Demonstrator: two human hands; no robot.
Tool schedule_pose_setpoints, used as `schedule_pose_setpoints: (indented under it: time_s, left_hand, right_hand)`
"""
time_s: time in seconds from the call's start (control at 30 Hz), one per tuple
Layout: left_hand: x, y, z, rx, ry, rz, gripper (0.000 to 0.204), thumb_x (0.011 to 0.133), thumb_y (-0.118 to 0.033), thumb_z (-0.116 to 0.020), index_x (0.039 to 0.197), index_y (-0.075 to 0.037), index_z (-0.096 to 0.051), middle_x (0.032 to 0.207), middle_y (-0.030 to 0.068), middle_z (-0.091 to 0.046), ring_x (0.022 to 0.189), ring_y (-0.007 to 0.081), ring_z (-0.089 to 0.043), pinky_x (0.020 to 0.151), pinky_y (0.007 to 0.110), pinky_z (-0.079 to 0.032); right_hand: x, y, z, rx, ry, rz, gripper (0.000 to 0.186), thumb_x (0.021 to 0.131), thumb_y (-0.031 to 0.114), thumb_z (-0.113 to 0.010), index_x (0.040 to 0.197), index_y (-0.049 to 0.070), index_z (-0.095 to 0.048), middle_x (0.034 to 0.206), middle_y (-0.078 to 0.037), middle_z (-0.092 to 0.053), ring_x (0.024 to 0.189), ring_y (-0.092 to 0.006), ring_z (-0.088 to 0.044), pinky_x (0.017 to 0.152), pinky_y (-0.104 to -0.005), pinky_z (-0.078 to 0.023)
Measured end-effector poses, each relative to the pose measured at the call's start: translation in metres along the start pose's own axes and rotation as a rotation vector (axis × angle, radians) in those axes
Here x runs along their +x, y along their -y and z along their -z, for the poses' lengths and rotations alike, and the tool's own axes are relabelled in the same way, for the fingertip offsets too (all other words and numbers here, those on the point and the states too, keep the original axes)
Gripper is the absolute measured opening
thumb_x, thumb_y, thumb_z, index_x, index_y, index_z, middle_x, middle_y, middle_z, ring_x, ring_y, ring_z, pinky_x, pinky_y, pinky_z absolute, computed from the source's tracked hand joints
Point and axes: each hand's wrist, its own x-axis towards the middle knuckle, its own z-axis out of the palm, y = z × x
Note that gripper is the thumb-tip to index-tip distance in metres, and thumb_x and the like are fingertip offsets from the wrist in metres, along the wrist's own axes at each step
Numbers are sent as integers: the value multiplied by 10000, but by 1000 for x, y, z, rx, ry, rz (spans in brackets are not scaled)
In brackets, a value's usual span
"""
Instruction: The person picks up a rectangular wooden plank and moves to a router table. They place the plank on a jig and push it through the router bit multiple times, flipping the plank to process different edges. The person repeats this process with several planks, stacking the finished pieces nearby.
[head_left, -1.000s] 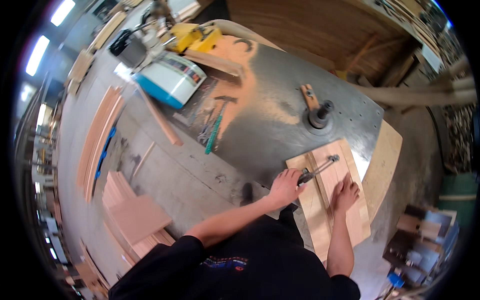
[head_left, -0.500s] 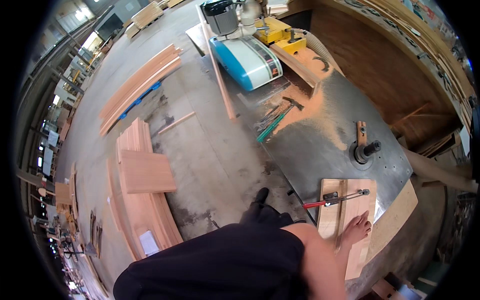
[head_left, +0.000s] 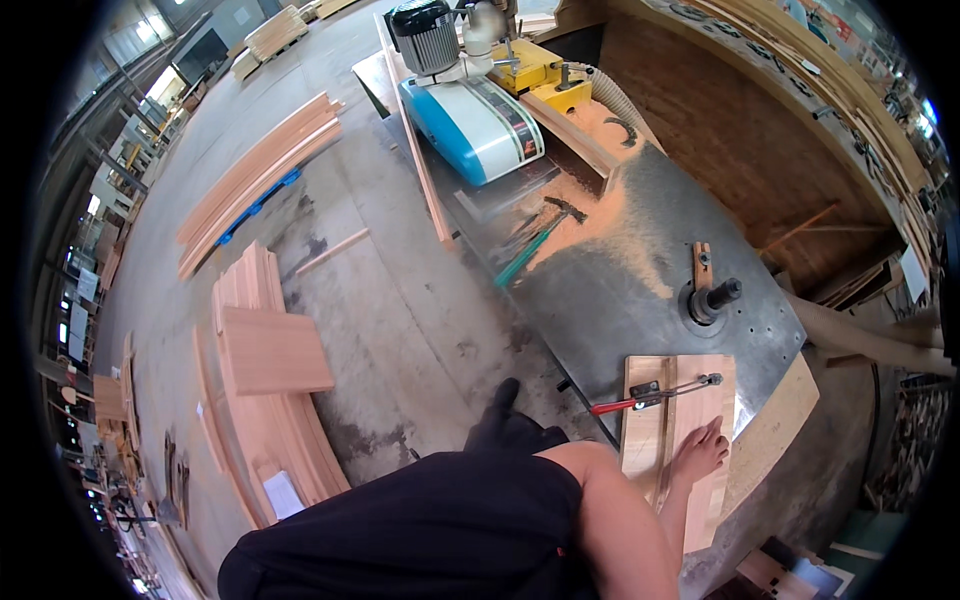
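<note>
My right hand (head_left: 701, 452) lies on a pale wooden board (head_left: 706, 510), its fingers spread and resting on the surface near the right edge. Beside the hand, a toggle clamp (head_left: 647, 396) with a red handle is fixed to a wooden jig (head_left: 639, 440); its metal rod reaches across the board. Jig and board rest on the near end of a dark metal machine table (head_left: 590, 330). Above them on the table stands a black spindle (head_left: 706, 304). My left hand is out of the picture.
A hammer (head_left: 528, 256) with a green handle lies amid sawdust (head_left: 640, 255). Behind it sit a blue-and-white power feeder (head_left: 475, 130) and yellow guard (head_left: 545, 75). Stacked planks (head_left: 262, 180) and a panel (head_left: 275, 350) on more planks stand on the floor to the left.
The view has shifted slightly, so the scene sits a little further left. My right hand stays on the board, its fingers slightly more bent.
</note>
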Motion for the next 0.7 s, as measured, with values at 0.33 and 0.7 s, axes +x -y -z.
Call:
schedule_pose_setpoints:
  time_s: [0.33,0.7]
  left_hand:
    - [8,2,-9,-54,69,3,324,955,-204,-653,1246,-64,-632,1189,125,-644,1130,283,-595,970,400,-470]
    - [-8,-6,-13,-52,51,110,314,949,-167,-658,1246,-66,-637,1175,111,-643,1119,258,-593,957,379,-467]
  right_hand:
    - [6,1,-5,0,18,5,493,1048,363,-483,1517,217,-522,1230,-159,-569,1138,-370,-543,947,-552,-452]
    - [-4,2,-3,38,17,-41,509,1024,318,-502,1511,171,-528,1198,-174,-575,1129,-388,-544,940,-566,-439]
